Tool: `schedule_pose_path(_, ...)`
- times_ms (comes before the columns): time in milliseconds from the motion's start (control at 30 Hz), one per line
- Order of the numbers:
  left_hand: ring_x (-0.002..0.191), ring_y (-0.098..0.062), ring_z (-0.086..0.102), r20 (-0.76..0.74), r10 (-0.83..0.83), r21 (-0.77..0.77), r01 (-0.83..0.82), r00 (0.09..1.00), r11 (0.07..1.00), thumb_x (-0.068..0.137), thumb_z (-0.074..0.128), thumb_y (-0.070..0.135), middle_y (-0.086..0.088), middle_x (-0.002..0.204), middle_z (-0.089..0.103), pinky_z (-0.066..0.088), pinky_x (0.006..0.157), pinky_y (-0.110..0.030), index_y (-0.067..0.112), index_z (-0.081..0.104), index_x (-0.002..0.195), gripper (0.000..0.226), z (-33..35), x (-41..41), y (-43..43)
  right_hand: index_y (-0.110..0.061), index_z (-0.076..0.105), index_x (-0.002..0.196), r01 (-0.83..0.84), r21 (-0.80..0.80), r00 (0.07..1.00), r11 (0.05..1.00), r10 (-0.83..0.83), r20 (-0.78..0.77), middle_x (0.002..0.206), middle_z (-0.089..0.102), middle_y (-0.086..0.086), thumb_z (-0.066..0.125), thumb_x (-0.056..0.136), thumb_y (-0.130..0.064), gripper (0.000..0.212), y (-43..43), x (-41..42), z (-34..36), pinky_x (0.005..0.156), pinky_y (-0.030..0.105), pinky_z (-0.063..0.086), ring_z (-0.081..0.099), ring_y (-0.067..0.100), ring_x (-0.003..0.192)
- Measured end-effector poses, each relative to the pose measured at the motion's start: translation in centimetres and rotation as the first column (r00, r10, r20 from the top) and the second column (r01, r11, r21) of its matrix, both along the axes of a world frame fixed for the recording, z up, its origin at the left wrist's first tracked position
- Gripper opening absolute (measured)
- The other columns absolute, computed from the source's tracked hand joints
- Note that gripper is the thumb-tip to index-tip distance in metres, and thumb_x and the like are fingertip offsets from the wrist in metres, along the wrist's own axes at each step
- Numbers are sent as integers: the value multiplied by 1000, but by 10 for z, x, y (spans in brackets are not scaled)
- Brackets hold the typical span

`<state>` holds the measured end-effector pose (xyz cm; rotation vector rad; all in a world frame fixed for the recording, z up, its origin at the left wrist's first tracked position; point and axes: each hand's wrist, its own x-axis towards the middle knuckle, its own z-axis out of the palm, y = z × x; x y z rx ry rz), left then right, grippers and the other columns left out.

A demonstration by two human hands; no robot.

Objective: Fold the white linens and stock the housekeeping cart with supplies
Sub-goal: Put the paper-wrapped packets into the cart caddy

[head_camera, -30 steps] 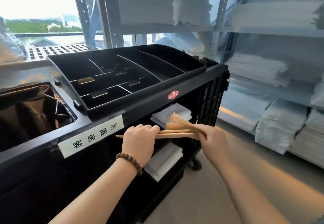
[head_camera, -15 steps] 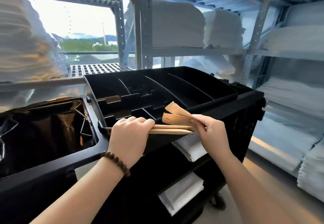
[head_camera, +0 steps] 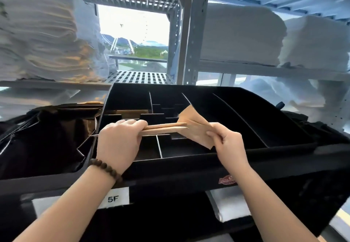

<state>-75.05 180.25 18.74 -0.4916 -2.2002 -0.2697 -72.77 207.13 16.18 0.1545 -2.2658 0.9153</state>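
Though apart, grips (head_camera: 118,137) (head_camera: 228,143) tight around packets (head_camera: 162,129).

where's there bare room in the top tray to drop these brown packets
The two long bays between the slanted dividers on the right look bare, as does the front bay beneath the packets. The stepped middle slots are narrow; the back-left one holds something brown.

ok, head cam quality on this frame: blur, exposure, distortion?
Head view: window sky blown out; linen stack at left smeared by motion blur; left hand, right hand and brown paper packets fairly sharp; black cart tray crushed dark, its rim bowed by the wide lens.
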Motion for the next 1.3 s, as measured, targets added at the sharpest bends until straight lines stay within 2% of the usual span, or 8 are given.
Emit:
schedule_pose_path(100, 56, -30, 62, 14, 89, 36, -89, 996, 995, 70, 76, 4, -1, 67, 68, 42, 51, -28, 18, 74, 86, 21, -1, -7, -1, -31, 66, 93, -46, 16, 999, 999, 46, 18, 70, 64, -9, 55, 96, -17, 19, 14, -21, -4, 63, 43, 51, 59, 13, 66)
schedule_pose_path(267, 61, -32, 63, -3, 211, 90, -210, 977, 974, 79, 71, 9, -3, 72, 69, 39, 52, -27, 21, 74, 93, 19, 5, -24, -7, -26, 66, 84, -82, 163, 992, 983, 65, 109, 59, 59, -4, 62, 91, -25, 8, 18, -46, -15, 60, 42, 50, 56, 20, 59)
schedule_pose_path(633, 59, -29, 62, 18, 145, 36, -146, 989, 989, 78, 71, 7, -1, 68, 67, 41, 52, -27, 20, 73, 91, 19, -1, -50, 13, -32, 73, 88, -177, 411, 957, 894, 59, 283, 82, 71, -13, 64, 88, -32, 9, 4, -70, -15, 75, 32, 50, 62, 14, 80)
schedule_pose_path(733, 57, -28, 62, 4, 137, 32, -137, 991, 990, 74, 73, 5, 0, 66, 67, 35, 53, -25, 19, 74, 89, 20, -3, -55, 20, -38, 72, 94, -186, 574, 945, 798, -15, 328, 90, 71, -13, 59, 90, -30, 16, 2, -76, -12, 77, 30, 50, 62, 13, 88)
schedule_pose_path(833, 62, -29, 64, 19, 111, 44, -111, 994, 993, 75, 73, 6, 0, 70, 69, 43, 54, -28, 19, 74, 92, 22, -7, -59, 25, -39, 71, 98, -201, 693, 919, 692, -111, 377, 96, 69, -11, 56, 89, -26, 22, 2, -82, -6, 76, 30, 51, 62, 17, 90)
schedule_pose_path(967, 64, -29, 64, 32, 107, 30, -107, 994, 994, 76, 71, 7, -1, 71, 69, 44, 56, -30, 20, 74, 93, 21, -10, -62, 29, -41, 70, 103, -287, 698, 876, 656, -116, 469, 98, 65, -9, 66, 85, -34, 21, -1, -87, -2, 79, 31, 51, 62, 18, 93)
schedule_pose_path(1133, 62, -29, 63, 23, 112, 17, -112, 993, 994, 76, 71, 7, 0, 68, 67, 39, 54, -28, 19, 74, 91, 20, -11, -66, 31, -42, 69, 109, -382, 644, 821, 663, -76, 566, 86, 53, -11, 69, 81, -44, 28, 4, -88, 1, 75, 27, 47, 57, 15, 85)
schedule_pose_path(1300, 60, -29, 62, 27, 97, -7, -97, 995, 995, 77, 71, 7, -1, 68, 67, 43, 53, -29, 19, 73, 92, 19, -12, -69, 33, -42, 63, 120, -411, 637, 799, 652, -79, 596, 106, 63, -10, 66, 81, -52, 40, 5, -88, 1, 79, 29, 48, 59, 17, 100)
